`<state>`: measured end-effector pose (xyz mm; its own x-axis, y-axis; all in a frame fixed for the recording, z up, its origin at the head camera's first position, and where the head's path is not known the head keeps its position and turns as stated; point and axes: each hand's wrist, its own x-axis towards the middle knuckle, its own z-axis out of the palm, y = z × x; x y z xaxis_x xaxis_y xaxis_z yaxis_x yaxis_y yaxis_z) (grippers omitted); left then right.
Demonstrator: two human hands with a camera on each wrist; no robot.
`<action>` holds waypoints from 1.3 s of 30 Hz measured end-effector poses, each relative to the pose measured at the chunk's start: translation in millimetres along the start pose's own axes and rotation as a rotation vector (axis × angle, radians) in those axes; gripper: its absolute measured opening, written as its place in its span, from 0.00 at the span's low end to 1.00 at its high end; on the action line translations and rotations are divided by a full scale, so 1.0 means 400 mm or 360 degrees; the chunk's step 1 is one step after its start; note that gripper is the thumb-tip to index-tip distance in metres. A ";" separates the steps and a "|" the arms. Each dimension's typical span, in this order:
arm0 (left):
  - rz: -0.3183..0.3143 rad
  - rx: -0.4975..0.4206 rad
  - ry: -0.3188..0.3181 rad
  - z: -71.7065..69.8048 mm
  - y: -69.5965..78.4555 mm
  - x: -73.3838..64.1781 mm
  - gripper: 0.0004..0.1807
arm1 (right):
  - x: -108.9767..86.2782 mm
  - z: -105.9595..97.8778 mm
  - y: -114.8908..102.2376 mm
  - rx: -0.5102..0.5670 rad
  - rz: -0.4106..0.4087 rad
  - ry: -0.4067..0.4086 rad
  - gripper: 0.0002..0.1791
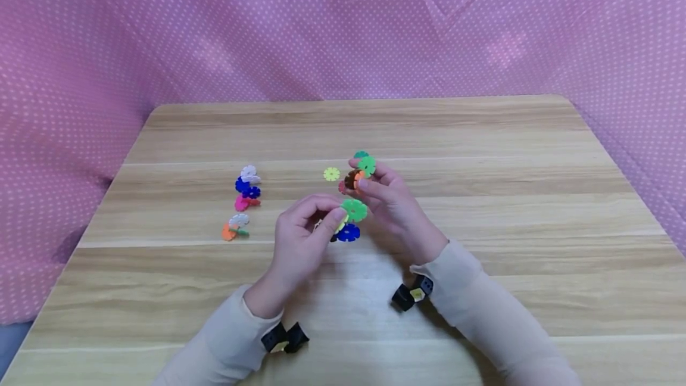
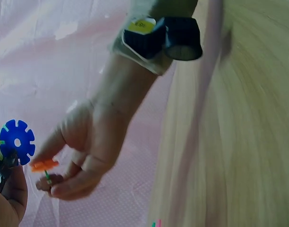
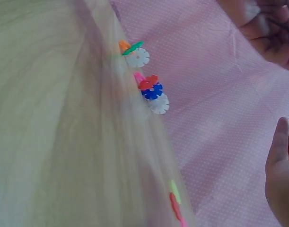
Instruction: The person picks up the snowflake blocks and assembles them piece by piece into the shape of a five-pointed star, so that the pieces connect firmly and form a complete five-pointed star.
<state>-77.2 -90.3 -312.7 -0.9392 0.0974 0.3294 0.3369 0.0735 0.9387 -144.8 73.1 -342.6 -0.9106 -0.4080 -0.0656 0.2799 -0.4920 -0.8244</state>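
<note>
My left hand [image 1: 302, 234] pinches a green snowflake disc [image 1: 354, 210] between thumb and fingers. Joined below it are a blue disc [image 1: 349, 232] and a yellow one, partly hidden; the blue disc [image 2: 17, 142] also shows in the left wrist view. Just beyond, my right hand [image 1: 399, 207] holds a second cluster, its thumb on an orange disc [image 1: 359, 180]. A brown disc [image 1: 351, 179] sits beside that, with a bright green disc [image 1: 367, 165] at the fingers and a darker green disc [image 1: 361, 154] behind. Both clusters are held close together, above the table.
On the wooden table [image 1: 187, 290], a yellow disc [image 1: 331, 174] lies near a red disc [image 1: 342, 187] beside my right fingers. To the left are joined white, blue and pink discs [image 1: 242, 202], and nearer, a white, orange and green group [image 1: 229, 231]. A pink dotted cloth [image 1: 343, 28] hangs behind.
</note>
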 end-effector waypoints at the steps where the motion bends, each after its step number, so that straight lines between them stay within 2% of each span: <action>1: -0.0011 0.0007 0.0004 -0.001 -0.003 0.001 0.04 | -0.002 0.000 -0.003 -0.0005 -0.0026 -0.0007 0.18; 5: -0.0061 0.0048 0.0033 -0.005 -0.019 0.006 0.05 | -0.010 0.007 -0.013 -0.0093 -0.0109 0.0078 0.12; 10: -0.0120 0.0053 0.0114 -0.010 -0.039 0.010 0.05 | -0.017 0.018 -0.020 -0.0161 -0.0176 0.0178 0.12; 13: -0.0116 0.0062 0.0150 -0.012 -0.050 0.011 0.06 | -0.022 0.028 -0.025 -0.0153 -0.0215 0.0201 0.11; 18: -0.0064 0.0126 0.0167 -0.015 -0.062 0.013 0.07 | -0.031 0.044 -0.029 -0.0158 -0.0323 0.0175 0.11; 24: -0.0032 0.0225 0.0150 -0.016 -0.062 0.015 0.07 | -0.034 0.053 -0.018 -0.0237 -0.0407 0.0109 0.05; 26: -0.0031 0.0260 0.0137 -0.016 -0.061 0.016 0.07 | -0.034 0.054 -0.012 -0.0258 -0.0422 0.0111 0.09; 30: -0.0023 0.0317 0.0119 -0.014 -0.056 0.018 0.06 | -0.031 0.052 -0.002 -0.0311 -0.0466 0.0135 0.24; 39: 0.0017 0.0387 0.0071 -0.013 -0.048 0.021 0.03 | -0.030 0.048 0.004 -0.0435 -0.0494 0.0179 0.27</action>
<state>-91.8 -96.0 -327.7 -0.9356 0.0557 0.3485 0.3480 0.3101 0.8847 -127.8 62.6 -332.3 -0.9707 -0.1788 0.1604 -0.0896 -0.3501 -0.9324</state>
